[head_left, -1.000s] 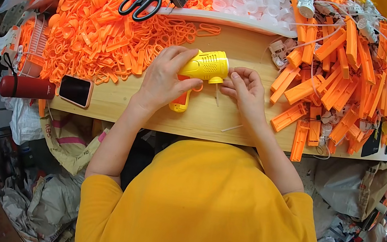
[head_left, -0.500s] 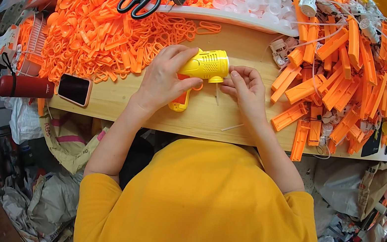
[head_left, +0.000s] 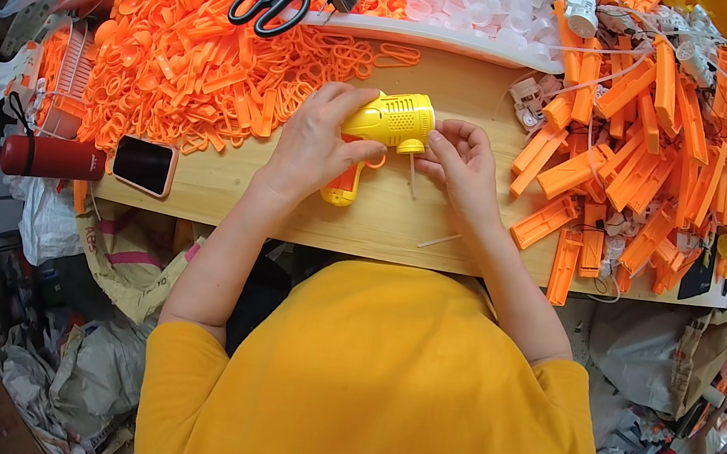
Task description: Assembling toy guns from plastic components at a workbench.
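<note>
My left hand [head_left: 319, 131] is wrapped around the body of a yellow toy gun [head_left: 406, 117] with an orange section on its handle. The muzzle points right, and beneath it sits a small round yellow cap. From near that cap a thin pale tube [head_left: 413, 180] hangs down over the wooden tabletop. At the muzzle end, my right hand [head_left: 460, 162] has its thumb and fingers pinched together against or right beside the rim. Whatever lies between those fingertips is hidden or too small to make out.
Left is a heap of small orange plastic parts [head_left: 194, 42], with black-handled scissors [head_left: 279, 3] on it. A tray of clear cups [head_left: 477, 4] stands behind. Orange elongated housings with wires [head_left: 642, 156] pile up right. A phone [head_left: 143, 166] and red bottle [head_left: 52, 160] lie left.
The toy gun has tilted slightly, showing more of its orange-and-yellow handle and the hanging tube. My right fingertips have stayed by the muzzle. The whole view has shifted a little.
</note>
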{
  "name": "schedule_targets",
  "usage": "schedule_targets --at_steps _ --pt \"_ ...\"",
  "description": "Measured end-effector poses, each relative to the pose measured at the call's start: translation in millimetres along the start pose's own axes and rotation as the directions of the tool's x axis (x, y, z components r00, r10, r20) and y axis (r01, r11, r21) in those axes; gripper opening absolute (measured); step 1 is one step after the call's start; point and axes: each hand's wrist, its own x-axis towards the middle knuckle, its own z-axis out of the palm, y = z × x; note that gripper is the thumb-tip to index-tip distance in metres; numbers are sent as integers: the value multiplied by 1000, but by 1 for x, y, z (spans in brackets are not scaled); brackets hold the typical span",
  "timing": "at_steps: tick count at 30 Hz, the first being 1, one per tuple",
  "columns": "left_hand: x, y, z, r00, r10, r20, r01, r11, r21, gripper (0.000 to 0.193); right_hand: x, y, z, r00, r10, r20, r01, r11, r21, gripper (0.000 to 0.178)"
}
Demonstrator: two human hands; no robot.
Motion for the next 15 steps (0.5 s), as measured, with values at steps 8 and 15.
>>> schedule_targets --at_steps 8,15 --pt "-22 22 9 954 264 -143 -268 963 -10 65 -9 -10 5 984 -101 150 122 983 -137 49" --pt "-26 33 10 924 174 -340 -254 945 -207 45 -29 -14 6 925 -328 193 351 930 -104 53"
